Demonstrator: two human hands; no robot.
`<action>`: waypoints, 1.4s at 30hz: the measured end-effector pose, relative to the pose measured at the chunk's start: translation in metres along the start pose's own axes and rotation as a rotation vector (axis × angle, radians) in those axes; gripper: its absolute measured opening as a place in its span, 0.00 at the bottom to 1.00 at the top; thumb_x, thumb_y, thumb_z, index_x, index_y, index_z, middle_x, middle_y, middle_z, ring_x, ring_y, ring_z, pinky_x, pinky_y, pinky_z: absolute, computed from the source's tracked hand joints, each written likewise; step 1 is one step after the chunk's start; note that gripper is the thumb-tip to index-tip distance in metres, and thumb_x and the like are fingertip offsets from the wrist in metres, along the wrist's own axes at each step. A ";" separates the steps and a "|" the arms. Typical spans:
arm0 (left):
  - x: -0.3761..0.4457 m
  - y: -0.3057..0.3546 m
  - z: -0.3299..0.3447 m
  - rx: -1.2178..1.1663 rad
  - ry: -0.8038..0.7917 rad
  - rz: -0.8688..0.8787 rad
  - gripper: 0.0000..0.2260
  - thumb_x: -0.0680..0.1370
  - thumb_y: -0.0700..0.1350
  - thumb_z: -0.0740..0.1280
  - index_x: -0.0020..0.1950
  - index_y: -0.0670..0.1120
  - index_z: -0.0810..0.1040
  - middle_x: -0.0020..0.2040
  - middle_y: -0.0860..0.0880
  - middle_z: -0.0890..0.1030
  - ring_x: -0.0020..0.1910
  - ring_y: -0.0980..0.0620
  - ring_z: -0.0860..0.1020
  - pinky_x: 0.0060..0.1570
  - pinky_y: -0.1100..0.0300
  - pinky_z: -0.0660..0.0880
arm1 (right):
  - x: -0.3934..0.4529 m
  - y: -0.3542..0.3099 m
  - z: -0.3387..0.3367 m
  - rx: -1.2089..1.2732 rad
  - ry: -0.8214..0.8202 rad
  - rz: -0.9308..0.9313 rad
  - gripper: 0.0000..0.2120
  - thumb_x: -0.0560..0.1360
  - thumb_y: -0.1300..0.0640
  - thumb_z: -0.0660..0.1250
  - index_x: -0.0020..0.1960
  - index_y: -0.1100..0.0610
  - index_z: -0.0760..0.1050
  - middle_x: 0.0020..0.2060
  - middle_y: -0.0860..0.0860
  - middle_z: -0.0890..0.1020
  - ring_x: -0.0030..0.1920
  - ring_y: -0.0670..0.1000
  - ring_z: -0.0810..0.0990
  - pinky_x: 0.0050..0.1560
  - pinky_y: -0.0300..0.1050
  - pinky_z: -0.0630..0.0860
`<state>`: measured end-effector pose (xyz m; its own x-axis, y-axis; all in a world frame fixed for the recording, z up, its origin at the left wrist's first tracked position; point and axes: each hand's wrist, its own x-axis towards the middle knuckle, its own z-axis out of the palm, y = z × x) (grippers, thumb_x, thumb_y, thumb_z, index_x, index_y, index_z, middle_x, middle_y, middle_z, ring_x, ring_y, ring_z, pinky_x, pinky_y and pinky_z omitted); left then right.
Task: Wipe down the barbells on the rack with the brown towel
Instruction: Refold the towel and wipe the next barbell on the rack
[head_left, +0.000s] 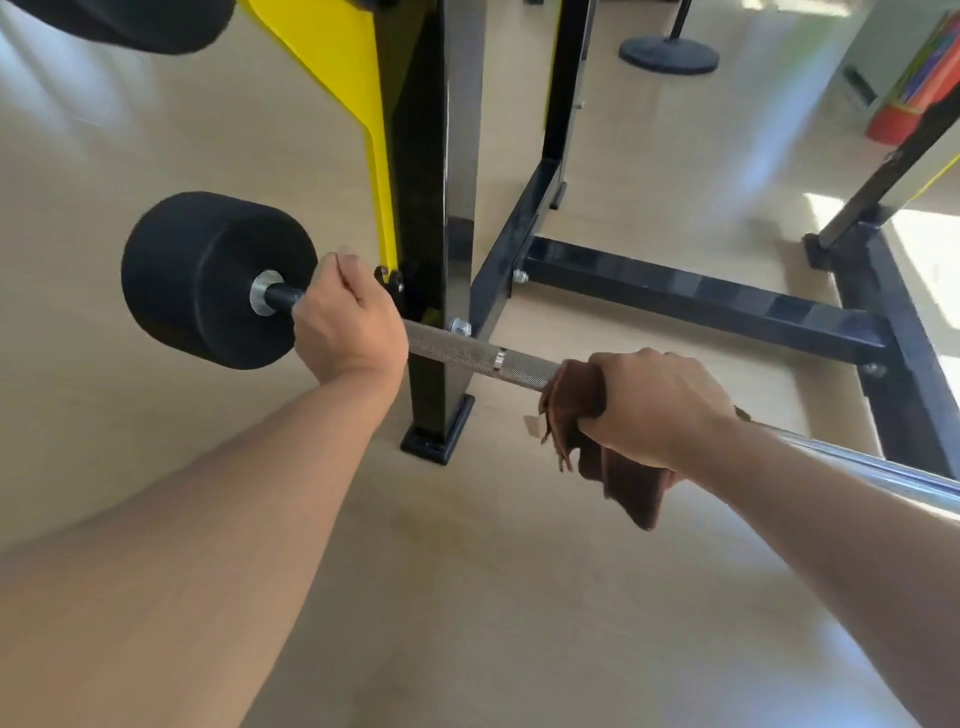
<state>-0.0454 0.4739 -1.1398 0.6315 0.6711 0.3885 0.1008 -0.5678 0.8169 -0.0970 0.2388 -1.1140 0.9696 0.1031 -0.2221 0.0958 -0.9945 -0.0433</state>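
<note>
A steel barbell (478, 356) runs from the left middle to the right edge, with a thick black weight (202, 280) on its left end. My left hand (348, 317) grips the bar just right of that weight. My right hand (654, 408) is closed around the brown towel (597, 457), which is wrapped over the bar; folds of it hang below my fist. Bare knurled shaft shows between the two hands. The bar rests low on the black and yellow rack (431, 156).
The rack's black post foot (436, 434) stands on the beige floor just behind the bar. Black base beams (701, 299) stretch to the right. Another black weight (130, 23) hangs at the top left. A round black stand base (670, 52) sits far back.
</note>
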 end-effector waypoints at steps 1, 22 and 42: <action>0.002 -0.002 0.002 -0.017 0.006 -0.017 0.17 0.84 0.47 0.53 0.39 0.45 0.71 0.32 0.48 0.72 0.30 0.52 0.67 0.27 0.63 0.57 | 0.010 -0.020 0.001 0.013 0.014 -0.025 0.11 0.75 0.43 0.69 0.54 0.46 0.74 0.37 0.45 0.79 0.36 0.46 0.78 0.40 0.44 0.78; 0.005 -0.003 0.008 0.099 -0.011 -0.036 0.23 0.85 0.53 0.49 0.46 0.44 0.80 0.38 0.49 0.77 0.39 0.51 0.76 0.32 0.61 0.65 | 0.059 -0.088 0.006 0.072 0.159 -0.251 0.11 0.77 0.45 0.66 0.50 0.53 0.75 0.35 0.48 0.77 0.34 0.49 0.78 0.40 0.46 0.80; 0.010 -0.005 0.014 0.211 -0.028 -0.040 0.25 0.86 0.54 0.48 0.48 0.49 0.83 0.41 0.54 0.77 0.39 0.57 0.72 0.31 0.62 0.60 | 0.084 -0.160 0.027 -0.003 0.481 -0.257 0.07 0.82 0.56 0.63 0.60 0.54 0.72 0.48 0.50 0.83 0.45 0.54 0.83 0.38 0.48 0.67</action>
<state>-0.0286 0.4769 -1.1455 0.6447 0.6830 0.3434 0.2829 -0.6304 0.7229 -0.0372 0.4069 -1.1525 0.9086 0.3221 0.2659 0.3430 -0.9387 -0.0350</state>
